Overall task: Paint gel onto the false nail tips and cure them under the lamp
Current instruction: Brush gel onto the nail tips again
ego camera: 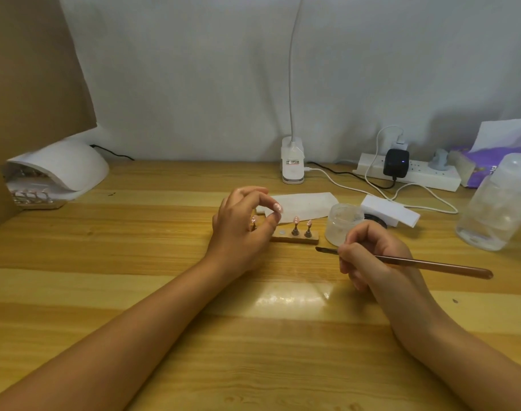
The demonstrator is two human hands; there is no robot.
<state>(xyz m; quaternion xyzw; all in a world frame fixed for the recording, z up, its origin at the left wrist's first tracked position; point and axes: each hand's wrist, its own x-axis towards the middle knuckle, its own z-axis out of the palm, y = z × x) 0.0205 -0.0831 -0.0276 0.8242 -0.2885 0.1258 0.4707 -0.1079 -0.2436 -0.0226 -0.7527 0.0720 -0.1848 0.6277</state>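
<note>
Crosswise, brush (pixel 431 265) in right hand (pixel 371 259), bristles leftward toward nail stand (pixel 294 240).

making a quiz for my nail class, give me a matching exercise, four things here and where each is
Things: 1 brush; 2 curing lamp; 3 power strip; 4 lifted nail tip
Places: a far left of the table; b pinched by the left hand; c back right of the table; d in the right hand
Pairs: 1-d; 2-a; 3-c; 4-b
</note>
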